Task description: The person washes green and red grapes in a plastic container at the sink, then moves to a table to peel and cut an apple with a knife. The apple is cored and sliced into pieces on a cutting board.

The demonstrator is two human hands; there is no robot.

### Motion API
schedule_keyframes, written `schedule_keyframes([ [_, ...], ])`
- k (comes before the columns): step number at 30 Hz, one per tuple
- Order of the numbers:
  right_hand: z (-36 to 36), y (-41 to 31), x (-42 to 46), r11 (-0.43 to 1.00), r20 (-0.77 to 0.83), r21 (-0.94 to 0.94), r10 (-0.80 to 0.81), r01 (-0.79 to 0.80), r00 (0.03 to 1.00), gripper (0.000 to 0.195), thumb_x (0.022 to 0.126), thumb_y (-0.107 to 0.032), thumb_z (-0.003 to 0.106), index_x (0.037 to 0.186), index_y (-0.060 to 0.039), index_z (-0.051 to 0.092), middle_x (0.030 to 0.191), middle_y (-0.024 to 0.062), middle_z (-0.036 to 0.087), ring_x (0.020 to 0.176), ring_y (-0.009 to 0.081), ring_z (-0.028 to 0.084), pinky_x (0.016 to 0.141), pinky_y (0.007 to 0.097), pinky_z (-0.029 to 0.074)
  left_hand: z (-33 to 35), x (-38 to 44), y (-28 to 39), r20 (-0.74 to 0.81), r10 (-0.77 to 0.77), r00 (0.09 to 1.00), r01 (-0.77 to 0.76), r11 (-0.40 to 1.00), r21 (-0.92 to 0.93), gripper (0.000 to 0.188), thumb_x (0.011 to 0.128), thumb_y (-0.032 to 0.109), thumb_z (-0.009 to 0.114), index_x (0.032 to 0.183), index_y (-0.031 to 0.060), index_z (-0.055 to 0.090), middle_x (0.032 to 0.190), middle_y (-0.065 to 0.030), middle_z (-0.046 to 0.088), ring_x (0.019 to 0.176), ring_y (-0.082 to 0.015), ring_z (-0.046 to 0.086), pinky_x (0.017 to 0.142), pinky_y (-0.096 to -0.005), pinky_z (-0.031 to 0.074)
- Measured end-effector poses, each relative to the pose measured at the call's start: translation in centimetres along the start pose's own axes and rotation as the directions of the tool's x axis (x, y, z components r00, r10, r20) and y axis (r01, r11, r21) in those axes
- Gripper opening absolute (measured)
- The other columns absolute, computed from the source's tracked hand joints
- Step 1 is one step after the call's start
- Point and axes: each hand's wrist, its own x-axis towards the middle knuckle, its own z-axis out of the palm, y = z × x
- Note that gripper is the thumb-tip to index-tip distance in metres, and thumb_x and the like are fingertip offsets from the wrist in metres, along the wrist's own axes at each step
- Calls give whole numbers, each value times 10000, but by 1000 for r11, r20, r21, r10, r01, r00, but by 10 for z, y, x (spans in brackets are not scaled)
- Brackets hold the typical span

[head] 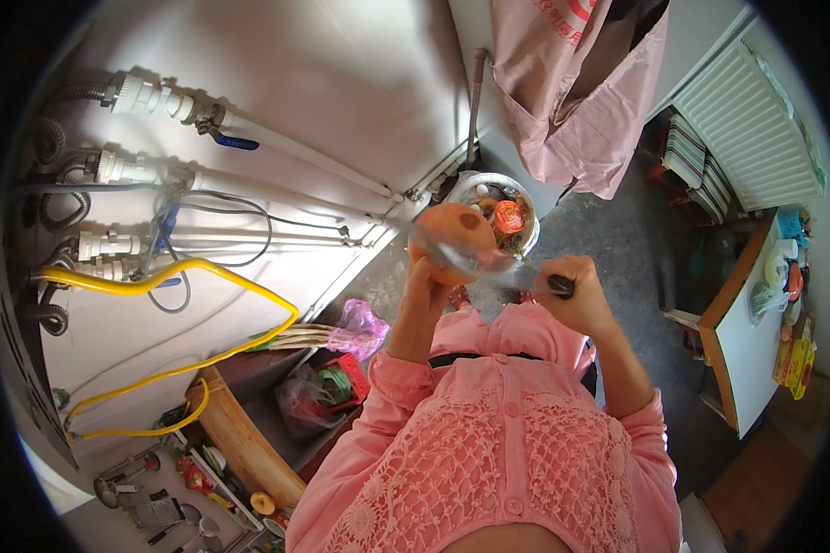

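My left hand (422, 280) holds a large round orange fruit or squash (453, 231), which has a brown patch on its upper side. In my right hand (570, 290) is the dark handle of a kitchen knife (484, 266). The broad blade, blurred, lies across the front of the orange thing; whether it cuts in cannot be told. Just beyond and below them stands a white bin (536, 238) with mixed scraps and a round red-orange packet (508, 216) in it.
White pipes (304, 155) with valves and a yellow hose (277, 294) run along the left wall. A pink bag (574, 104) hangs ahead. To the right stands a white-topped table (747, 359) bearing goods. Long vegetables in a purple bag (360, 328) lie at the left, near a wooden board (249, 442).
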Motion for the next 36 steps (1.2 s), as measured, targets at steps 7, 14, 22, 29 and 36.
schedule_keyframes([
  [7,8,-20,9,941,-31,-225,-266,253,964,223,616,-14,624,536,-64,423,489,95,426,463,306,421,490,351,348,-2,-8,1,-3,8,1000,-8,1000,23,694,666,85,576,1311,52,321,1213,-118,465,1137,-247,486,973,-366,413],
  [14,16,-13,9,938,-51,-204,-297,281,954,235,605,4,626,528,-66,415,477,89,400,435,288,391,499,326,327,-4,-11,-1,-7,29,1000,-28,998,51,716,646,84,586,1310,57,319,1206,-116,466,1128,-244,489,969,-362,414],
  [22,20,-7,9,932,-79,-279,-264,233,961,114,587,-42,647,603,-93,548,537,64,533,496,283,496,528,345,393,-3,-11,-1,-18,67,998,-65,992,104,742,622,84,598,1308,63,316,1197,-113,466,1118,-242,491,965,-357,416],
  [29,23,1,6,935,-138,-264,-281,238,950,106,585,-42,649,616,-93,561,559,72,556,506,276,518,539,344,402,-1,-14,-2,-44,142,989,-131,972,195,764,601,83,608,1307,68,314,1189,-111,466,1110,-240,494,961,-353,417],
  [36,33,4,4,957,-229,-264,-185,123,956,96,619,-56,643,592,-76,553,540,92,544,504,301,514,519,350,412,4,-7,-8,-77,306,949,-257,890,376,787,581,83,617,1306,73,312,1182,-109,467,1101,-237,496,957,-348,419],
])
